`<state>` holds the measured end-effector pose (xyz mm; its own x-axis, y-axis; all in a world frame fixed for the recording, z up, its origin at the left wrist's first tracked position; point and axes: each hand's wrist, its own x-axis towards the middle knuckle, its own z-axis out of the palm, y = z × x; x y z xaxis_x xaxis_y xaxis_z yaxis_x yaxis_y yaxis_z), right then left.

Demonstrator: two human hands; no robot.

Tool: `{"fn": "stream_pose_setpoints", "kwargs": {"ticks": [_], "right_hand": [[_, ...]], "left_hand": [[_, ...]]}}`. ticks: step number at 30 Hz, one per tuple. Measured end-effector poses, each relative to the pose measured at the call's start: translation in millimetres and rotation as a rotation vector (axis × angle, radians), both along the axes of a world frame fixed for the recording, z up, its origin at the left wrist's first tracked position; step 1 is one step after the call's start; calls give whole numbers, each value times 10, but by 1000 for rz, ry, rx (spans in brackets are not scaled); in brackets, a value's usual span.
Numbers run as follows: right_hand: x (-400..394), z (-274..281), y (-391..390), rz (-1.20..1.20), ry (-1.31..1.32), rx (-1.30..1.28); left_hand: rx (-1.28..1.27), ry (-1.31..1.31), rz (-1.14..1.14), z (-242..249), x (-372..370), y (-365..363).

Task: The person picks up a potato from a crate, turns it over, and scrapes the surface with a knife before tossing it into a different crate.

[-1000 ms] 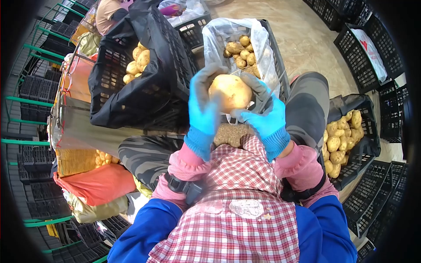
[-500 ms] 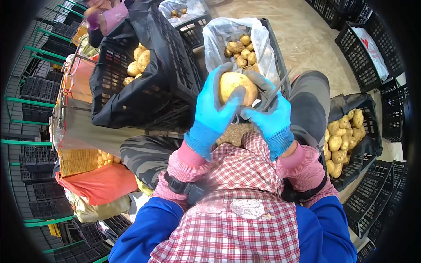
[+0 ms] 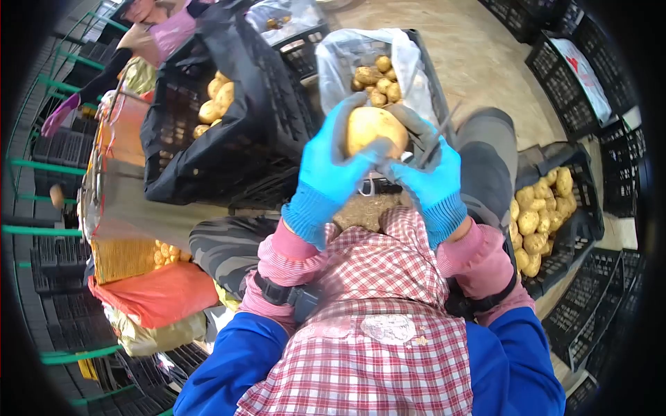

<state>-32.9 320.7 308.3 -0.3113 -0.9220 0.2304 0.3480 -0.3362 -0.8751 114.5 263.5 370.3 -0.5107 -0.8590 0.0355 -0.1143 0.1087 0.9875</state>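
Note:
In front of my lap, a large yellow potato (image 3: 377,132) is held up between my hands. My left hand (image 3: 331,163), in a blue glove with grey fingers, wraps round its left side and underside. My right hand (image 3: 431,170), gloved alike, is closed at the potato's right side, its fingers touching it. A thin dark pointed blade-like tool (image 3: 449,118) sticks out past the right fingers; its other end is hidden in the hand. Just beyond the potato stands a crate (image 3: 436,90) lined with white plastic, holding several smaller potatoes (image 3: 374,80).
At left, a black-lined crate (image 3: 170,166) holds potatoes on a raised stack. Another crate of potatoes (image 3: 538,222) stands to my right. A co-worker (image 3: 170,31) is at the upper left, with a gloved hand (image 3: 61,114) extended. An orange-red sack (image 3: 156,295) lies at left.
My hands and the potato have shifted slightly left, and the potato has turned a little. The co-worker has stretched out an arm, and a blurred brownish object now appears below that hand.

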Motion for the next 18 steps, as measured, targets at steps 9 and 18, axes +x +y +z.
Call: {"fn": "stream_pose_setpoints", "kwargs": {"ticks": [9,18], "right_hand": [[-1188,488,867,-311,-202,-31],[-2527,-608,3173,-979,195,965]], "left_hand": [[-19,-51,71,-320,-569,-450],[-69,-440,-40,-1745,-398,-1855]]}}
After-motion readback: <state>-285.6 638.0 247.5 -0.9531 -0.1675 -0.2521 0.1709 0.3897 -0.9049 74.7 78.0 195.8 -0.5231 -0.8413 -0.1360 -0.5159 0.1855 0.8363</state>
